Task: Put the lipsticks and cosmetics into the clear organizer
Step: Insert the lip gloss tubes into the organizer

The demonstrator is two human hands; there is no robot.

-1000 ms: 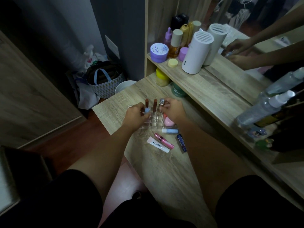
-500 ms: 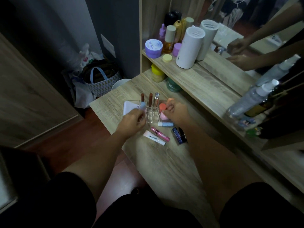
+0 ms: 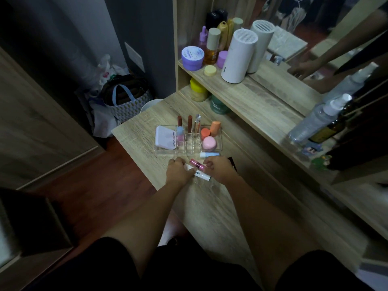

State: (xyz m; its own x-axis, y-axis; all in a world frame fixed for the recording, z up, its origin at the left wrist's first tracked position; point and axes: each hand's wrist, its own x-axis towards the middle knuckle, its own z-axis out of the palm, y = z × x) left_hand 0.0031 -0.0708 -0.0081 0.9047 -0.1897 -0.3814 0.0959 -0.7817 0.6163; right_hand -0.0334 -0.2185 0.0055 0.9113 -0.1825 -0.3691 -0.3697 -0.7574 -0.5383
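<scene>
The clear organizer (image 3: 188, 149) sits on the desk (image 3: 210, 206) at about 12 o'clock from both hands, near them but apart. Its left bay holds a white compact (image 3: 165, 137) lying flat, since it is too wide for any slot. The middle grid keeps three slim lip tubes (image 3: 190, 123) upright in the far row, with a pale blue-capped stick (image 3: 180, 134) in the slot in front of the leftmost one; standing them on end likely saves room and keeps the caps in reach. The right bay takes the squat items: a pink sponge (image 3: 209, 143), an orange sponge (image 3: 215, 128) and a red-orange pot (image 3: 205, 133) between them. Loose stock lies on the desk just in front of the organizer: a blue-and-white stick (image 3: 210, 154) at its near right corner, a pink tube (image 3: 197, 164), and a white tube (image 3: 201, 175) with printed lettering. The left hand (image 3: 178, 172) lies curled over the left end of the white tube, touching it; whether the fingers have closed round it cannot be told. The right hand (image 3: 219, 168) is at 3 o'clock of the pink tube, fingertips at its end, grip likewise unclear. A dark item (image 3: 233, 162) is mostly hidden behind that hand. The two hands are apart, one per tube, which suggests a paired pickup. Empty near slots in the grid look like the fit for both. Task judged roughly two-thirds done.
</scene>
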